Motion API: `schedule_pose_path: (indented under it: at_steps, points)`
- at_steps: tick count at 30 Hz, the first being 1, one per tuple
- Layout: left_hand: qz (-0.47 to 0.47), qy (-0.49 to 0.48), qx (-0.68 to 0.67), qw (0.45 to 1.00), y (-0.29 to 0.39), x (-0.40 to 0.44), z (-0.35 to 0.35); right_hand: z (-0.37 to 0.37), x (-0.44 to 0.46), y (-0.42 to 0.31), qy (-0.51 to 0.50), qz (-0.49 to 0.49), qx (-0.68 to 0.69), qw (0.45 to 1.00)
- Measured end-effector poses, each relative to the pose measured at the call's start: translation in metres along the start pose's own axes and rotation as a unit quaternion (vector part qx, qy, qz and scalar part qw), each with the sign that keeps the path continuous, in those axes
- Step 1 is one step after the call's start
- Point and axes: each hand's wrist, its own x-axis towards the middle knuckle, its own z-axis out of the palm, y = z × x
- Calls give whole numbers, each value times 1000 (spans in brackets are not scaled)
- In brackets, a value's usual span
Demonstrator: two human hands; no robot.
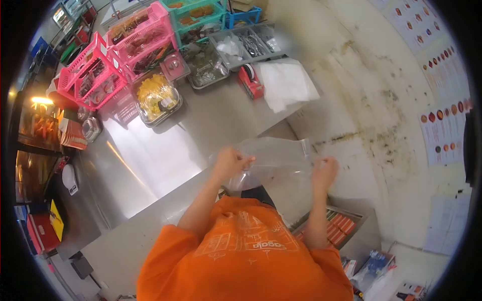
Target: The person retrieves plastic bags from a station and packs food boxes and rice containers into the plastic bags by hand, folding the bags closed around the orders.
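Observation:
A clear plastic bag (281, 150) is stretched out in front of my chest, near the edge of the steel counter (196, 125). My left hand (232, 163) pinches one side of it, fingers closed on the film. At the opposite side, my right hand (325, 172) is closed round the bag's edge. Being see-through, the bag shows the counter's side and the floor behind it. I cannot make out anything inside it.
On the counter stand a covered container of yellow food (158, 95), a covered tray of greens (206, 65), a red tape dispenser (250, 80) and white sheets (286, 83). Pink baskets (95, 75) are at the back left. An open drawer (361, 226) holds red packets at my right.

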Motion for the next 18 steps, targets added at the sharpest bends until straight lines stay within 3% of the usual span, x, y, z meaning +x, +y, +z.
schedule_pose_path:
  at_steps: [1,3,4,7,8,10,11,13,14,17,18]
  points:
    - [-7,10,4,1000,2,-12,12,-6,-14,-34,16,-50,-10,999]
    - [65,22,-165,984,-11,-27,55,-15,-65,-88,-202,103,147,963]
    - [99,21,-245,964,-15,-33,73,-14,-86,-108,-243,134,205,939]
    - [60,69,-58,994,-2,-54,107,-14,-119,-102,-324,234,275,875]
    - [72,36,-77,994,1,-60,113,-17,-128,-91,-347,270,280,854]
    - [85,-32,-113,989,8,-68,113,-30,-131,-85,-260,387,463,754]
    - [236,51,77,967,4,-71,114,-38,-133,-82,-207,432,545,688]
    - [273,84,49,957,-32,-47,106,-61,-134,-72,-95,449,674,579]
    - [143,31,-157,977,-69,-18,104,-73,-136,-70,-37,444,732,516]
    - [174,82,1,981,-83,28,89,-108,-168,-75,-89,444,788,417]
    - [157,113,77,978,-68,30,85,-116,-185,-70,-81,447,762,461]
